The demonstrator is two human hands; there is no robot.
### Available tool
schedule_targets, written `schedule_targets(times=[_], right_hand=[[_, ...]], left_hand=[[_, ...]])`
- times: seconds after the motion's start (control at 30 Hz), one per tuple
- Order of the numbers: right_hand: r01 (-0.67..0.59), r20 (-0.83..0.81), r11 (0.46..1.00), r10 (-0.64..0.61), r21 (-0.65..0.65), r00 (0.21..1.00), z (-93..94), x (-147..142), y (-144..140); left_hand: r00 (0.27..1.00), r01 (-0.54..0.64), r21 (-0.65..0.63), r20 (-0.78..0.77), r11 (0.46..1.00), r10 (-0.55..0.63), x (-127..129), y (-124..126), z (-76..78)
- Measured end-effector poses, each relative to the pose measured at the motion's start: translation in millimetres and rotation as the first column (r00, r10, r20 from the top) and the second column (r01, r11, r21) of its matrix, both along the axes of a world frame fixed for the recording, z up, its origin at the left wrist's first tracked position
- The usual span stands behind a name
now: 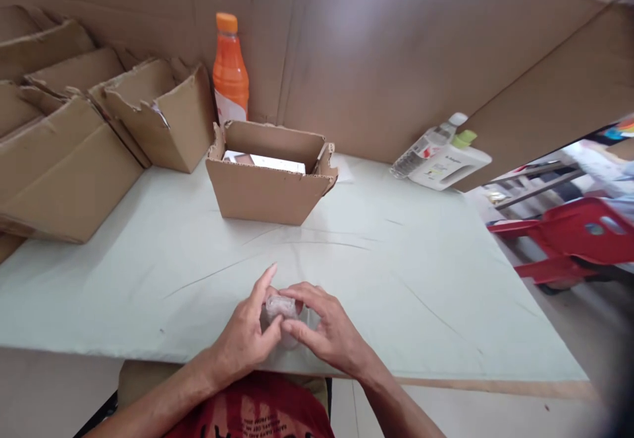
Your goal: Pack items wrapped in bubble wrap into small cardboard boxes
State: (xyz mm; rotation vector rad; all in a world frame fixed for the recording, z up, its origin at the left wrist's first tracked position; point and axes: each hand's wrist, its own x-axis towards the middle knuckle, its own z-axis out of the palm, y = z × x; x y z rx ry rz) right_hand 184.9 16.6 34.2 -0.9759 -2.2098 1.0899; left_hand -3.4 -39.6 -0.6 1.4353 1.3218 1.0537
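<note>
The person's left hand [242, 332] and right hand [333, 333] hold between them a small, translucent, whitish thing [281, 306], near the six o'clock edge of the pale green table [411, 279]. Thumb and fingers of each hand are bent around it and grip it; the left index finger stands away, pointing to twelve. At twelve o'clock from the hands stands an open brown cardboard box [262, 195], and at eleven, an orange plastic bottle [230, 71].

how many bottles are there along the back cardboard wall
3: an orange bottle behind the middle box, plus a clear bottle and a white bottle, tilted side by side at the right. More may be hidden.
</note>
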Motion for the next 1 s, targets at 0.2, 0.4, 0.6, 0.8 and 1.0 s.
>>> schedule_targets(times=[0.2, 0.4, 0.6, 0.8, 1.0], right_hand=[[0.179, -0.167, 0.982, -0.186, -0.056, 0.968, 5.3, -11.1, 13.5], [0.177, -0.112, 0.983, -0.182, -0.048, 0.977, 11.5, -0.6, 27.3], [0.025, 0.081, 1.000, -0.025, 0.003, 0.996, 34.9, -2.7, 46.1], [0.414, -0.250, 0.838, -0.341, 0.355, 0.906, 108.4, 8.9, 89.6], [0.431, -0.141, 0.515, -0.508, 0.741, 0.850, 145.2, -15.0, 163.3]], left_hand=[[0.982, -0.051, -0.071, 0.177, 0.996, 0.063, -1.7, 9.4, -3.7], [0.996, 0.022, -0.095, 0.087, 0.995, -0.014, -11.3, 24.1, -4.1], [0.986, 0.135, 0.103, -0.114, 0.986, -0.123, -29.6, 41.4, 6.0], [0.848, -0.230, 0.566, -0.282, 0.792, 0.448, -84.2, 79.7, 49.5], [0.711, -0.051, 0.802, -0.389, 0.595, 0.586, -101.9, 138.2, 81.6]])
